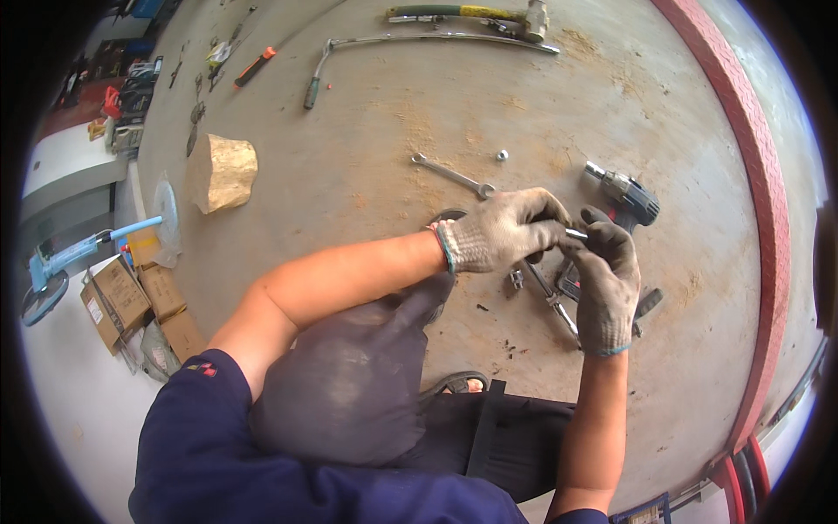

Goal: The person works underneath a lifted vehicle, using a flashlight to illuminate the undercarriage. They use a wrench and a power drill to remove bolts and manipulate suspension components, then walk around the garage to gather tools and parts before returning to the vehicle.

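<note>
Both of my hands wear knitted work gloves and meet over the floor. A small shiny metal piece (576,234) sits between the fingertips of my left hand (507,229) and my right hand (609,281); their fingers hide most of it. Just beyond my right hand lies a cordless impact wrench (632,200) with a socket on its nose. A combination wrench (452,175) rests past my left hand, near a small metal nut or socket (502,155). Below the hands are another socket (517,279) and a ratchet or extension bar (556,304), partly covered.
Farther out lie a long breaker bar (438,37), a sledgehammer (535,19) and an orange-handled tool (255,67). A wood block (226,173) stands left, with cardboard boxes (118,298) beyond. A red tread-plate beam (766,196) runs along the right. Sawdust is scattered about.
</note>
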The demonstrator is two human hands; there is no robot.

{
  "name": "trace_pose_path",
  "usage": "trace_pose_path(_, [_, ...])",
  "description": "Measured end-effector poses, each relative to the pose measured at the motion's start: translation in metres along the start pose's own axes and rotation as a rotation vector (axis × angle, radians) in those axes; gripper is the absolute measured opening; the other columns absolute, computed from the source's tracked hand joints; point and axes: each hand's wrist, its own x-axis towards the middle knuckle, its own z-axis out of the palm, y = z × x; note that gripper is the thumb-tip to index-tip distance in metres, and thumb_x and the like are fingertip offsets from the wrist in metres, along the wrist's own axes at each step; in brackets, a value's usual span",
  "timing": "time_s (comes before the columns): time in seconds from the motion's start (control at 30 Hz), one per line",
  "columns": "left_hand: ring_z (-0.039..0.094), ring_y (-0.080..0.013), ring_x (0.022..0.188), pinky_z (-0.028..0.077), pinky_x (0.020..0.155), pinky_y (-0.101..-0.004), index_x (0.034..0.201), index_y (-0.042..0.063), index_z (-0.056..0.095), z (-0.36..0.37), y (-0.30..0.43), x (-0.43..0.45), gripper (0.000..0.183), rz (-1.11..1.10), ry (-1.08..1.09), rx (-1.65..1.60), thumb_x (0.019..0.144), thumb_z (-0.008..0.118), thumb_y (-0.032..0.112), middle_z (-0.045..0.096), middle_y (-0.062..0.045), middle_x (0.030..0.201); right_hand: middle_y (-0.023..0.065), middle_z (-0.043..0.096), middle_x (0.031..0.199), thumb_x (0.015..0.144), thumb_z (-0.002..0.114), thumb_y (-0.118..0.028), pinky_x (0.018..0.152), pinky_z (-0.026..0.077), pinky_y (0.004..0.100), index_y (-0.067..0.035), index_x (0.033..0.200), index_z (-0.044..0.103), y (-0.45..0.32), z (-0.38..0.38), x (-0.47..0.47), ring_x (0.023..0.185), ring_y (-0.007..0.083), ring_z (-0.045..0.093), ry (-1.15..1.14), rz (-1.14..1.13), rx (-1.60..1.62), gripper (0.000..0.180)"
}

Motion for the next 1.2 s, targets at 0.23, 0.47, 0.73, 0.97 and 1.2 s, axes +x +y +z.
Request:
trace_pose_path(0.23, [0.065,-0.0126,0.098,0.056,0.087,-0.0306,0.121,-0.001,0.059,0.003,-0.007,-0.011,0.024,0.239,-0.035,0.142,0.099,0.062,0.006,0.069,-0.009,0.109,0.0059,0.065,0.08,0.099,0.061,-0.023,0.06,0.048,0.0266,0.003,0.104,0.066,0.028,-0.005,-0.005,0.071,0.0119,0.063,0.01,-0.062,-0.143,0.027])
trace_pose_path(0.47, [0.065,-0.0111,0.099,0.055,0.087,-0.0289,0.118,0.0,0.062,-0.001,-0.002,-0.014,0.026,0.371,0.0,0.413,0.094,0.068,0.004,0.069,-0.007,0.106,0.0082,0.066,0.102,0.095,0.063,-0.012,0.066,0.05,0.0264,0.003,0.108,0.064,0.01,-0.008,-0.003,0.075,0.0112,0.061,-0.034,0.243,-0.217,0.02])
trace_pose_path(0.73, [0.065,-0.0089,0.099,0.056,0.086,-0.0275,0.118,0.001,0.062,0.003,0.016,-0.02,0.024,0.295,0.003,0.15,0.095,0.069,0.004,0.069,-0.004,0.109,0.0052,0.066,0.092,0.095,0.066,-0.017,0.076,0.055,0.0282,0.002,0.107,0.065,-0.001,-0.004,-0.003,0.08,0.0142,0.066,0.002,0.314,-0.209,0.023])
trace_pose_path(0.97, [0.066,-0.0093,0.096,0.056,0.087,-0.0273,0.118,0.003,0.064,0.002,0.021,-0.02,0.026,0.135,-0.007,-0.077,0.093,0.071,0.005,0.07,-0.003,0.106,0.0122,0.065,0.105,0.098,0.062,-0.012,0.083,0.057,0.0322,0.003,0.107,0.063,-0.002,0.009,-0.014,0.092,0.0185,0.066,-0.009,-0.118,0.05,0.018])
trace_pose_path(1.2, [0.068,-0.0123,0.094,0.059,0.083,-0.0292,0.118,-0.001,0.062,0.005,0.017,-0.02,0.028,0.219,-0.015,0.108,0.094,0.072,0.007,0.07,-0.007,0.108,0.0117,0.064,0.109,0.095,0.06,-0.003,0.08,0.055,0.0302,0.004,0.102,0.064,0.003,-0.004,-0.015,0.093,0.0143,0.064,-0.013,-0.021,-0.016,0.011])
